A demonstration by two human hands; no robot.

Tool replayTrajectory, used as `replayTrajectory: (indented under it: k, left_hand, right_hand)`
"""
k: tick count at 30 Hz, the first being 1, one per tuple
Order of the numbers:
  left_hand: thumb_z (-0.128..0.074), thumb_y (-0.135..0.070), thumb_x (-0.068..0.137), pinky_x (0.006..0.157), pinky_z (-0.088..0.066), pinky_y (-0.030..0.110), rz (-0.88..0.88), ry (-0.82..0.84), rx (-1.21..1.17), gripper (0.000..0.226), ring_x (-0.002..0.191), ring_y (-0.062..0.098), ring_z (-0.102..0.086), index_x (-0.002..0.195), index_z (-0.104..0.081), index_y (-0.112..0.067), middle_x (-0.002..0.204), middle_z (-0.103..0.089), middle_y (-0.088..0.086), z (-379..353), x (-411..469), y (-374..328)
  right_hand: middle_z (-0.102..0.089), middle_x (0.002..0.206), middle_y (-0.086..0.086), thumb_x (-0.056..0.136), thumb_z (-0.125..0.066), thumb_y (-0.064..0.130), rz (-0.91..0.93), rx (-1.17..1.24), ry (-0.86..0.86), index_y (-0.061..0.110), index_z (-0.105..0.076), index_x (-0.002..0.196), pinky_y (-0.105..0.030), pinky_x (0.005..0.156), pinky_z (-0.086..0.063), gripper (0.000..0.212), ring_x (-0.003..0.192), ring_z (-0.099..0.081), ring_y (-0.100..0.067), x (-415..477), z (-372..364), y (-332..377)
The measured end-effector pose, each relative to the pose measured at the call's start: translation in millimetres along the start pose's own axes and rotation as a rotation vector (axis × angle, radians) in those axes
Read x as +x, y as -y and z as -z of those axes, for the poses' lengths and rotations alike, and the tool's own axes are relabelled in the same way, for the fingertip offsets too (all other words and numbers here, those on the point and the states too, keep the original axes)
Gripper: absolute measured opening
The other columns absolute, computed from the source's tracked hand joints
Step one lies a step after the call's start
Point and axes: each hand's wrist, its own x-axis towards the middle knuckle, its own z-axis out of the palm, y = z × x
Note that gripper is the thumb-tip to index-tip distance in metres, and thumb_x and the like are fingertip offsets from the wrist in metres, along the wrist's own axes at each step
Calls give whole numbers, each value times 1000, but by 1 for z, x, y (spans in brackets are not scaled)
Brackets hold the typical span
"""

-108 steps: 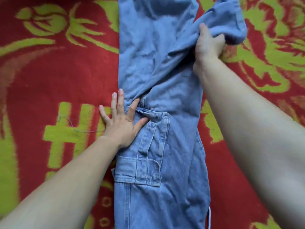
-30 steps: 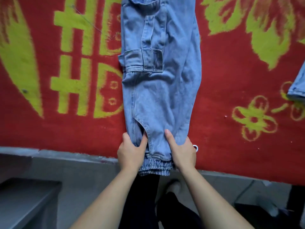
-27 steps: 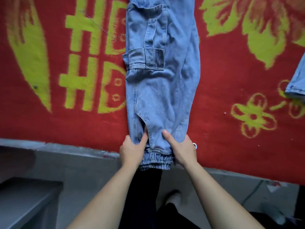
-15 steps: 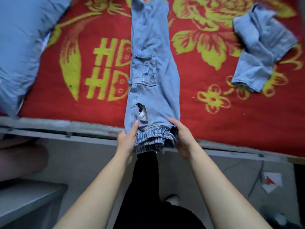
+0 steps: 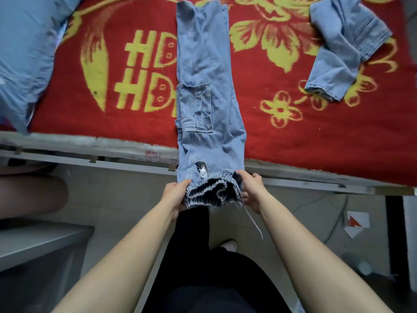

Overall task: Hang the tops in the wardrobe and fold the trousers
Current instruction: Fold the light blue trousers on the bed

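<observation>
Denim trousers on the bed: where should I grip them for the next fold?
Grip the elastic cuffs at both outer corners, coming from the near bed edge: they overhang it, so fingers slip underneath. Left hand and right hand hold there.

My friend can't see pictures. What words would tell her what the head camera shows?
The left hand and right hand grip the gathered ankle cuffs of pale blue denim trousers laid lengthwise on a red blanket with yellow flowers, cuffs held past the bed's edge. Another denim garment lies crumpled at far right, a blue pillow at left.
</observation>
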Motion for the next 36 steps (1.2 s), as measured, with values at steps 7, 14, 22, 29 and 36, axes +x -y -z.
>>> replayTrajectory:
  k: [7, 14, 22, 29, 36]
  left_hand:
    - [-61, -21, 90, 77, -58, 45, -131, 128, -119, 33, 74, 21, -68, 119, -65, -7, 99, -70, 10, 3, 21, -85]
    - [-63, -20, 88, 54, -56, 33, -193, 142, -214, 18, 69, 23, -69, 102, -70, -10, 90, -71, 11, -27, 85, -225]
    - [-44, -44, 100, 114, -32, 42, -454, 82, 603, 63, 137, 23, -39, 154, -22, -21, 152, -36, -2, -42, 199, -267]
    - [-33, -59, 98, 97, -45, 48, -428, 18, 1041, 72, 121, 39, -51, 156, -2, -30, 131, -54, 21, -41, 224, -259]
    - [-44, -42, 99, 107, -34, 46, -1040, -315, 1177, 61, 134, 34, -34, 154, -25, -24, 157, -25, 10, -53, 229, -260]
  right_hand:
    - [-66, 85, -5, 84, -60, 40, 194, -43, 10, 24, -69, 98, -34, 65, -43, 23, 69, -55, -22, 21, -16, 80]
    - [-47, 53, 0, 72, -62, 38, 170, -7, -128, 17, -62, 70, -20, 43, -33, 21, 41, -37, -14, 96, -48, 212]
    - [-64, 113, -5, 89, -59, 50, 134, -63, -97, 23, -59, 106, -33, 70, -59, 32, 92, -68, -19, 202, -72, 254]
    - [-49, 138, -10, 96, -48, 56, 480, -520, -414, 29, -27, 151, -39, 93, -46, 65, 110, -60, -30, 209, -80, 226]
    - [-29, 155, -22, 102, -49, 38, 1059, -1075, -310, 20, -37, 152, -46, 113, -34, 54, 139, -37, -38, 215, -95, 239]
